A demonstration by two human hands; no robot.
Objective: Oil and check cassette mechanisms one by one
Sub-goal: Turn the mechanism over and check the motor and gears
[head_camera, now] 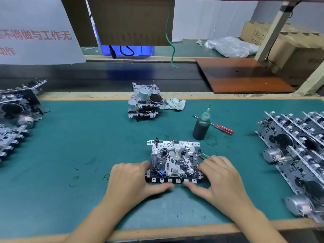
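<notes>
A cassette mechanism (174, 160) lies flat on the green mat (87, 137) in front of me, its row of keys facing me. My left hand (129, 181) grips its left side, thumb along the front edge under the keys. My right hand (220, 178) grips its right side in the same way, thumb on the front edge. A small green-handled tool (204, 156) sticks out by my right fingers. A dark oil bottle (201, 126) with a needle tip stands upright behind the mechanism to the right.
A red-handled screwdriver (222, 128) lies behind the bottle. Stacked mechanisms (145, 100) sit at mid-back next to a crumpled wrapper (175, 104). Several more mechanisms lie in rows at the right (296, 151) and in a pile at the left (15, 111). A dark conveyor belt (105, 76) runs behind.
</notes>
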